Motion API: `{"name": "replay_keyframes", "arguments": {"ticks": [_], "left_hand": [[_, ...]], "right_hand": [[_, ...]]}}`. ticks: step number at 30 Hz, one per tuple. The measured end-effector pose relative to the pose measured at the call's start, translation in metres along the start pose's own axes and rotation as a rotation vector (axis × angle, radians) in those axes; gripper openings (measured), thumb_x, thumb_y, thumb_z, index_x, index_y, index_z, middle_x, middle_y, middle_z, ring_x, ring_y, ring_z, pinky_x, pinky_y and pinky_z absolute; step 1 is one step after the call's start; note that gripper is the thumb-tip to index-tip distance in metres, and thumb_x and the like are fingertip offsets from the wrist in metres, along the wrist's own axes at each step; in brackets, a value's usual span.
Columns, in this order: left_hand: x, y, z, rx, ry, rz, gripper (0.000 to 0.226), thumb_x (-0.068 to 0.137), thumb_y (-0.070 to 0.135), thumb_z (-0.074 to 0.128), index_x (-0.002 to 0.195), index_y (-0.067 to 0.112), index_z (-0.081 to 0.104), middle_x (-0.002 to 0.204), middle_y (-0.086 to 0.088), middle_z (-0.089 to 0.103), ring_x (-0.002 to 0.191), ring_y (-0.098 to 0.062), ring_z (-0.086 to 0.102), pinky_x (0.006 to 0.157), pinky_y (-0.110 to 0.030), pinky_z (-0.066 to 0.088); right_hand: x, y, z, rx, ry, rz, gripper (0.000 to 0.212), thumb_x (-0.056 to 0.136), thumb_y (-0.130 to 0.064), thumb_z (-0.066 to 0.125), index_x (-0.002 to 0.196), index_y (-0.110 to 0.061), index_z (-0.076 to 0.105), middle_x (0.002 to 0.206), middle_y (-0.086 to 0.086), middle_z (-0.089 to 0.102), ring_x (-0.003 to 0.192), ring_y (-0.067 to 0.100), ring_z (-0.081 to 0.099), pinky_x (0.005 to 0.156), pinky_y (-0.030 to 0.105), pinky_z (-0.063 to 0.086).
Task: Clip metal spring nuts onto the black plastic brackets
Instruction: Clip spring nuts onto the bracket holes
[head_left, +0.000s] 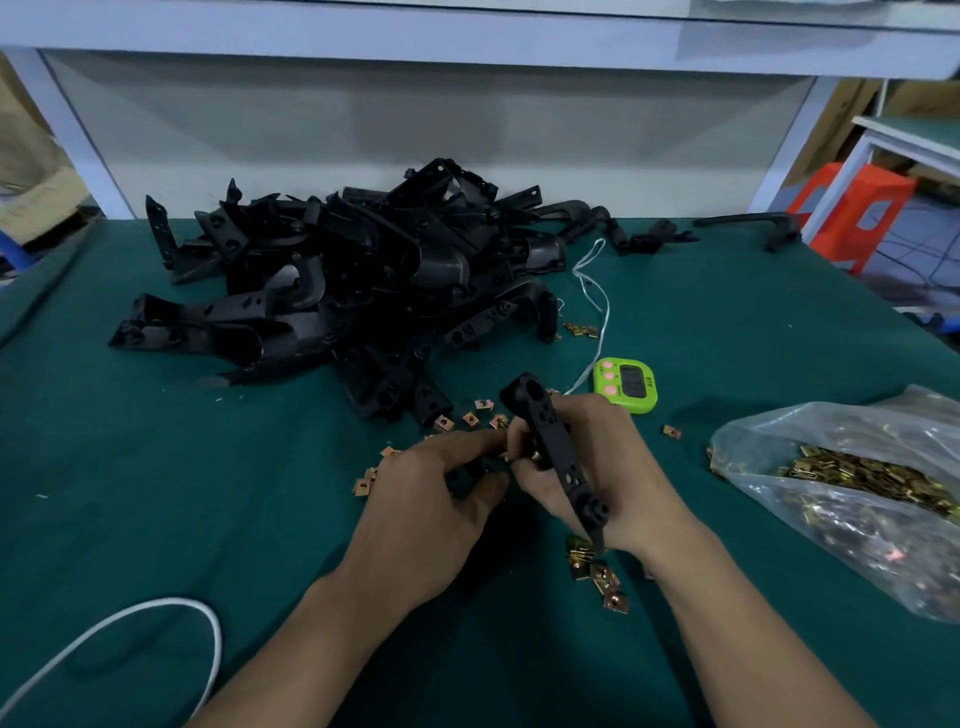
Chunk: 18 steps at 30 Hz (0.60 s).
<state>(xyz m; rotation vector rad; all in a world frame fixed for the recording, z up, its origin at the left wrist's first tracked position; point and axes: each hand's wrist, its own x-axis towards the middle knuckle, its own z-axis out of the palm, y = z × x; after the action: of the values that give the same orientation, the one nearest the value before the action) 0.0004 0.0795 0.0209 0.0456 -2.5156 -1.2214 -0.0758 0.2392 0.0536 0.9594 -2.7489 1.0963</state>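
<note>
Overhead, white shelf frame; below, green desk (156, 493). Toward far edge, heap of black brackets (337, 275); at right edge, clear bag (769, 441) of spring nuts (857, 473), more scattered mid-desk beside green timer (626, 385). Gripped in right hand (608, 467): one bracket (550, 441), tilted. Against it, left hand (426, 509); fingertips hidden, grip impossible to tell.

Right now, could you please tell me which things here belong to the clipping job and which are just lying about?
Job: black bracket held in right hand, pile of black brackets, loose spring nuts, bag of spring nuts.
Lying about: green timer, white cable, orange stool.
</note>
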Motion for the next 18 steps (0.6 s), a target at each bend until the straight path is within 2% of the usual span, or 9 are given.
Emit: {"name": "replay_keyframes", "arguments": {"ticks": [2,4,6,7,9,11,14,16,18], "left_hand": [[0.001,0.001,-0.002,-0.063,0.025,-0.035,0.051,0.088,0.016,0.077,0.11,0.06,0.063,0.099,0.05,0.062,0.097,0.023,0.06,0.08,0.005,0.038],[0.003,0.0,-0.002,-0.084,0.052,-0.082,0.043,0.088,0.017,0.079,0.097,0.058,0.07,0.089,0.044,0.067,0.089,0.018,0.064,0.076,0.003,0.042],[0.005,-0.003,-0.002,-0.136,0.086,-0.149,0.036,0.086,0.016,0.08,0.081,0.051,0.075,0.081,0.033,0.071,0.08,0.012,0.066,0.071,0.0,0.044],[0.006,-0.004,-0.002,-0.173,0.102,-0.178,0.035,0.086,0.015,0.079,0.077,0.049,0.075,0.078,0.028,0.072,0.077,0.009,0.067,0.068,-0.001,0.044],[0.008,-0.005,-0.003,-0.265,0.113,-0.211,0.031,0.088,0.013,0.076,0.082,0.044,0.075,0.077,0.02,0.075,0.075,0.004,0.069,0.066,-0.003,0.046],[0.009,-0.004,-0.004,-0.363,0.106,-0.224,0.029,0.09,0.011,0.074,0.086,0.04,0.074,0.079,0.014,0.077,0.077,-0.002,0.073,0.068,-0.006,0.049],[0.01,-0.005,-0.005,-0.456,0.087,-0.238,0.028,0.087,0.008,0.077,0.086,0.036,0.075,0.081,0.008,0.078,0.08,-0.009,0.075,0.071,-0.012,0.053],[0.01,-0.005,-0.006,-0.511,0.082,-0.249,0.026,0.084,0.006,0.078,0.084,0.033,0.075,0.081,0.004,0.078,0.078,-0.01,0.075,0.068,-0.013,0.053],[0.011,-0.005,-0.007,-0.553,0.095,-0.252,0.021,0.082,0.009,0.079,0.085,0.03,0.076,0.078,0.0,0.078,0.074,-0.01,0.074,0.066,-0.013,0.051]], "right_hand": [[0.002,0.0,0.001,0.096,-0.057,0.045,0.018,0.073,0.002,0.064,0.067,-0.014,0.068,0.069,0.009,0.066,0.064,0.019,0.062,0.06,0.03,0.049],[0.002,0.0,0.0,0.143,-0.072,0.116,0.013,0.073,0.004,0.067,0.071,-0.008,0.065,0.068,0.012,0.063,0.062,0.022,0.056,0.059,0.031,0.046],[0.003,0.001,0.0,0.208,-0.043,0.172,0.008,0.076,0.008,0.067,0.077,0.003,0.061,0.072,0.026,0.054,0.061,0.027,0.042,0.057,0.032,0.042],[0.004,0.006,0.0,0.197,0.003,0.215,0.009,0.076,0.006,0.068,0.078,-0.001,0.063,0.072,0.024,0.056,0.062,0.027,0.044,0.057,0.034,0.042],[0.004,0.014,-0.003,-0.104,0.08,0.237,0.017,0.075,-0.006,0.07,0.087,-0.019,0.071,0.072,0.008,0.066,0.069,0.032,0.059,0.06,0.038,0.05],[0.002,0.013,-0.007,-0.319,0.084,0.284,0.027,0.075,-0.016,0.07,0.098,-0.03,0.074,0.078,0.004,0.069,0.075,0.037,0.062,0.061,0.035,0.046],[0.003,0.014,-0.004,-0.358,0.047,0.341,0.032,0.076,-0.017,0.073,0.105,-0.031,0.072,0.074,0.001,0.059,0.069,0.033,0.054,0.062,0.033,0.041],[0.003,0.015,0.0,-0.29,0.012,0.348,0.033,0.076,-0.013,0.074,0.105,-0.029,0.07,0.073,-0.004,0.058,0.07,0.029,0.055,0.062,0.034,0.047],[0.004,0.015,0.001,-0.207,-0.039,0.343,0.036,0.077,-0.017,0.074,0.108,-0.032,0.063,0.08,-0.008,0.063,0.078,0.025,0.061,0.067,0.038,0.054]]}}
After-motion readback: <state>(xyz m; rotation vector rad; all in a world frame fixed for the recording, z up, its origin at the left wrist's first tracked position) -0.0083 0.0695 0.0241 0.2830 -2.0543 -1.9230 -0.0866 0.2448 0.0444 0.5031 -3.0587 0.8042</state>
